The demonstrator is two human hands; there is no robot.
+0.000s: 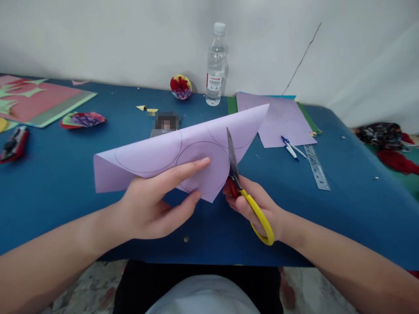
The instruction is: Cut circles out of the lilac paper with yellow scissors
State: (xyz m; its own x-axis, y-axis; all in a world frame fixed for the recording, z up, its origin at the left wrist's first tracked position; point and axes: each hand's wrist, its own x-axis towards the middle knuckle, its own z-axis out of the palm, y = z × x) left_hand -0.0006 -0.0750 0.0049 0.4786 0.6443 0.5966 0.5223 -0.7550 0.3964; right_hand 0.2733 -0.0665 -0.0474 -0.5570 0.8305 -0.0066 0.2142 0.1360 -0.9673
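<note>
My left hand holds the purple paper in the middle, with my pointer finger and thumb spread a bit on its front. The paper is bent over and has drawn circles on it. My right hand is curled around the handles of the yellow and red scissors, and a blade is at the paper's right side.

At the left edge, a black and red thing is cut off and blurry. My other left fingers are hidden. Behind my paper, something is covered with blurry squares. I can't make out the second blade well.

The table is blue. Pink paper is upper left, then a ruffly paper flower, a colorful paper ball and a water bottle at the top. Purple sheets, pens and a clear ruler lie to the right. The white wall has a crack, upper right.
</note>
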